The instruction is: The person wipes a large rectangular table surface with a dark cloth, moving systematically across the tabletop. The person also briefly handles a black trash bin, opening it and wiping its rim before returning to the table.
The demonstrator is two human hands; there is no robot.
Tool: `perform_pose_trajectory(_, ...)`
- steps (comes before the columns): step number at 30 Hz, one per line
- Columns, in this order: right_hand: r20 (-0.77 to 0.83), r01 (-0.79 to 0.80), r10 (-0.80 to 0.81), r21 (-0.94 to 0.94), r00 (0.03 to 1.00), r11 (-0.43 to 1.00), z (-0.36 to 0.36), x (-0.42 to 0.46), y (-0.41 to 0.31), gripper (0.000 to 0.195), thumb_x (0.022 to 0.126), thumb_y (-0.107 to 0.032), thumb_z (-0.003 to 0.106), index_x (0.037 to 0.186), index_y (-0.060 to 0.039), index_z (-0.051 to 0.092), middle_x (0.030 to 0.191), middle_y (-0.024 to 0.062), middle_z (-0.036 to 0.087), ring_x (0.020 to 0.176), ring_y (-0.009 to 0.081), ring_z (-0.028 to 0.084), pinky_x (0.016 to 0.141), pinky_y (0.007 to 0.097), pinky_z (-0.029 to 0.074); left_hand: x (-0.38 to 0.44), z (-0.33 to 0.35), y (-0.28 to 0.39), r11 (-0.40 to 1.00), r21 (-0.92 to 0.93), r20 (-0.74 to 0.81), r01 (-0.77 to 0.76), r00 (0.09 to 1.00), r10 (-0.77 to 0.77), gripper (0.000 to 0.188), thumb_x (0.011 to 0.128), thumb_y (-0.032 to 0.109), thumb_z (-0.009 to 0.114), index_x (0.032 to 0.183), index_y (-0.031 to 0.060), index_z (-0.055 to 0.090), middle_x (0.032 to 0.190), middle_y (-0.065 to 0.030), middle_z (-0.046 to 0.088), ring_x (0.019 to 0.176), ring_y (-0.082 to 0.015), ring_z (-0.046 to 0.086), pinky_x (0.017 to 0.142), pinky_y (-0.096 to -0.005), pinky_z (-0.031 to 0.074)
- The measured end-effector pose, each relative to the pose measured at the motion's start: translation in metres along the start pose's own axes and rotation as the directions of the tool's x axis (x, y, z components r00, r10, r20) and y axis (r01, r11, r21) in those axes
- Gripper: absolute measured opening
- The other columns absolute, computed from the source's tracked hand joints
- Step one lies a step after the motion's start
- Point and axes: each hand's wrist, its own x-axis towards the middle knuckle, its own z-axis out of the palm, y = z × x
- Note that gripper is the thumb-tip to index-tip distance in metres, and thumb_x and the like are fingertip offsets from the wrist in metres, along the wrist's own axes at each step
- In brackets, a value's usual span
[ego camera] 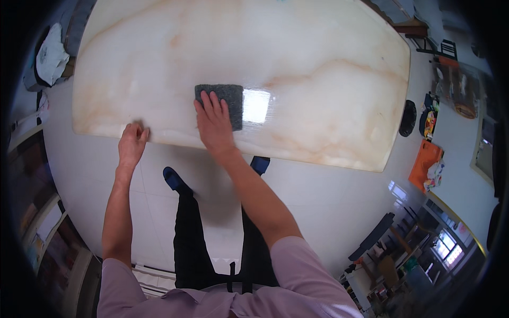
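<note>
Under my right hand (215,123) lies a dark grey folded cloth (235,107), flat on a glossy, marble-patterned tabletop (318,111). My palm and fingers rest on the cloth's left part, its right side showing past them. At the table's near edge, to the left, my left hand (133,141) is loosely curled with the knuckles over the rim. Its fingertips are partly hidden, and I see nothing held in it. A bright window reflection shines on the tabletop just right of the cloth.
My feet in dark blue slippers (175,179) stand on the pale tiled floor (155,222) by the table. An orange box (424,165) and a black bag (408,118) sit on the right. At left is a cabinet (32,171); a white bag (52,55) lies beyond.
</note>
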Motion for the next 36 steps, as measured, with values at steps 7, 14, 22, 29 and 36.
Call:
perform_pose_trajectory(7,-0.080,-0.326,0.338,-0.540,0.938,0.776,-0.165,-0.052,0.228,0.047,0.099,-0.030,0.047,0.143,-0.0163,0.049,0.151,0.0114,0.042,0.138,0.0376,0.038,0.110,0.0592,0.026,0.016,0.004,0.018,0.991,0.134,0.240,-0.003,0.970,-0.029,0.016,0.084,0.019,0.058,0.083,0.0030,0.055,0.090,-0.0154,0.057,0.090,-0.0354,0.058,0.077,-0.0467,0.048)
perform_pose_trajectory(14,-0.200,-0.324,0.260,-0.446,0.945,0.835,-0.106,-0.099,0.168,0.046,0.099,-0.027,0.051,0.141,-0.0073,0.050,0.150,0.0177,0.042,0.138,0.0433,0.034,0.110,0.0588,0.024,0.032,0.001,0.020,0.993,0.118,0.374,-0.001,0.926,-0.044,0.022,0.083,0.024,0.058,0.089,0.0019,0.057,0.097,-0.0186,0.058,0.097,-0.0384,0.058,0.083,-0.0473,0.048)
perform_pose_trajectory(22,0.345,-0.018,0.089,-0.204,0.934,0.979,-0.053,-0.084,0.021,0.048,0.092,-0.017,0.056,0.139,-0.0095,0.049,0.147,0.0127,0.044,0.138,0.0348,0.038,0.110,0.0481,0.031,0.036,-0.003,0.006,0.989,0.148,0.466,0.016,0.881,-0.084,0.022,0.084,0.023,0.058,0.091,0.0017,0.056,0.100,-0.0199,0.058,0.096,-0.0381,0.058,0.084,-0.0465,0.048)
perform_pose_trajectory(29,-0.236,-0.735,0.701,-0.318,0.673,0.599,-0.207,-0.132,0.237,0.047,0.104,-0.026,0.039,0.146,-0.0047,0.042,0.154,0.0187,0.037,0.143,0.0391,0.029,0.115,0.0525,0.020,0.031,-0.005,0.010,0.988,0.152,0.405,0.003,0.912,-0.065,0.022,0.084,0.020,0.057,0.092,0.0005,0.057,0.100,-0.0222,0.058,0.095,-0.0398,0.059,0.085,-0.0485,0.049)
perform_pose_trajectory(36,0.100,-0.474,0.514,-0.273,0.852,0.837,-0.079,-0.137,0.061,0.050,0.095,-0.016,0.055,0.144,-0.0098,0.044,0.155,0.0147,0.035,0.144,0.0413,0.026,0.115,0.0588,0.016,0.038,0.004,0.017,0.986,0.168,0.429,0.015,0.899,-0.087,0.027,0.083,0.022,0.057,0.096,-0.0016,0.058,0.105,-0.0258,0.057,0.099,-0.0438,0.058,0.089,-0.0491,0.048)
